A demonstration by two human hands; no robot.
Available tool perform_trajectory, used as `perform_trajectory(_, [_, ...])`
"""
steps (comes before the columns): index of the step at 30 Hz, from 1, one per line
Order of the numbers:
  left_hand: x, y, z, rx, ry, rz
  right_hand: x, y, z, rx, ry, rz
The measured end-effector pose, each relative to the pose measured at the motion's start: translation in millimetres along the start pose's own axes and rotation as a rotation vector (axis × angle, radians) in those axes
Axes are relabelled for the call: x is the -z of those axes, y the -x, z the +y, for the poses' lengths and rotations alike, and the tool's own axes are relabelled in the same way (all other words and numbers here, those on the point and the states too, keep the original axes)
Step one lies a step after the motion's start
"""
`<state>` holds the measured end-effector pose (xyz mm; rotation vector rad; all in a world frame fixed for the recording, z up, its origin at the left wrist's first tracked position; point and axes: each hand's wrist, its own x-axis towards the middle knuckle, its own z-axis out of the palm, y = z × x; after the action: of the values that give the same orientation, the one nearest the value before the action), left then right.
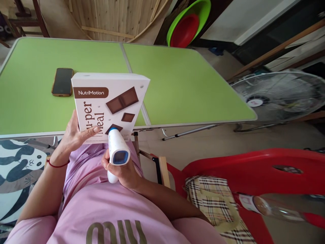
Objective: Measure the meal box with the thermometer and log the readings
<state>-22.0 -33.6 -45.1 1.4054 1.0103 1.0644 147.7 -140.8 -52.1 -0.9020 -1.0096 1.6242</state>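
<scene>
My left hand (76,134) grips a white meal box (122,88) by its lower left edge, with the thumb across the front. The box is tilted up at the near edge of the green table, its printed face showing "NutriMotion" and brown chocolate pieces. My right hand (124,174) is wrapped round the handle of a white infrared thermometer (116,140) with a blue-framed screen facing me. The thermometer's blue nose end overlaps the lower part of the box front; whether they touch I cannot tell.
A phone (62,82) in a brown case lies on the green folding table (182,84), left of the box. Beyond it are a green basin (205,10) and a red one (185,30). A fan (279,93) stands right. A red chair (243,162) bears a plaid cloth (213,189) and a bottle (269,206).
</scene>
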Motion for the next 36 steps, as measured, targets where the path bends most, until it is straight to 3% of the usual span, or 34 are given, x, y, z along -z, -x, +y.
perform_trajectory(24, [-1.0,-0.8,3.2,-0.021,-0.061,0.019,1.3,-0.5,5.1,0.059,-0.089,-0.035])
perform_trajectory(36, [-6.1,-3.2,15.1,0.02,-0.076,0.031,4.2,1.9,0.4,-0.057,-0.138,-0.037])
